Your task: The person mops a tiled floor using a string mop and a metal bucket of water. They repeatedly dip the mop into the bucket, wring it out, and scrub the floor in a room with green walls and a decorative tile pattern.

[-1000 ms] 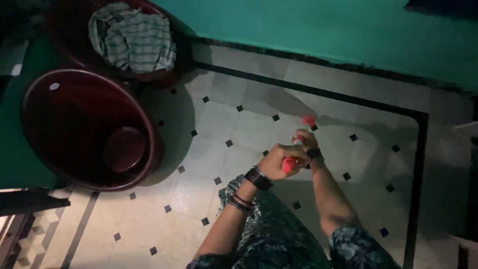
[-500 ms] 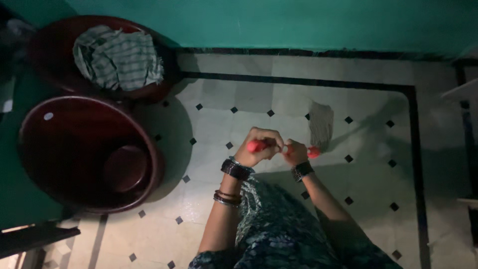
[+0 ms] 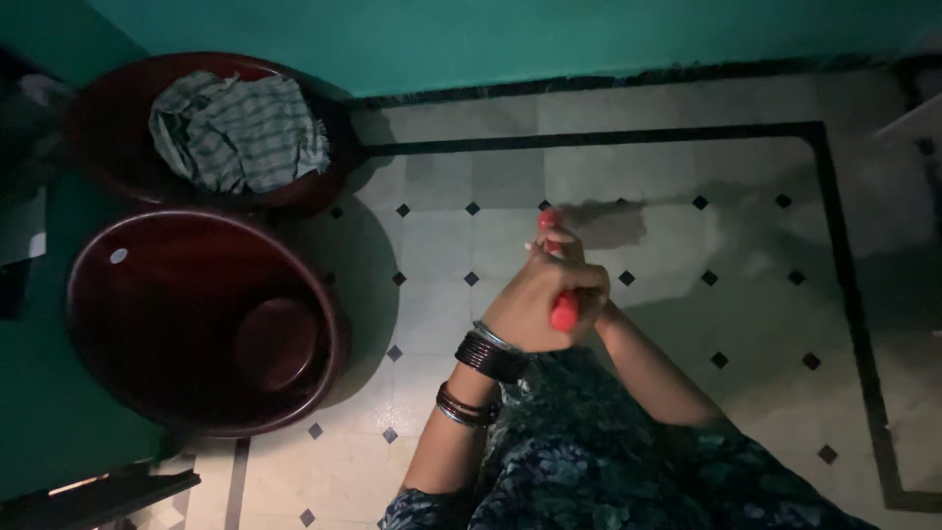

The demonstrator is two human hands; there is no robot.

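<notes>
I look down on a tiled floor point(image 3: 461, 245) of pale squares with small black diamonds. Both my hands grip a red stick-like handle point(image 3: 564, 312) that points away from me toward the wall. My left hand point(image 3: 535, 299), with dark bangles on its wrist, wraps around the handle nearest me. My right hand point(image 3: 559, 243) holds it just beyond, mostly hidden behind the left hand. The handle's far end lies under my hands; a dark shadow falls on the floor there.
Two dark red plastic tubs stand at the left: a near one point(image 3: 118, 324) with a small bowl inside, and a far one point(image 3: 108, 147) holding a striped cloth point(image 3: 235, 132). A teal wall point(image 3: 491, 39) runs along the top. A black border line point(image 3: 844, 285) frames the tiles.
The red handle has swung from lying sideways across my hands to pointing away from me. The grey mop head seen half a second ago is out of sight now.
</notes>
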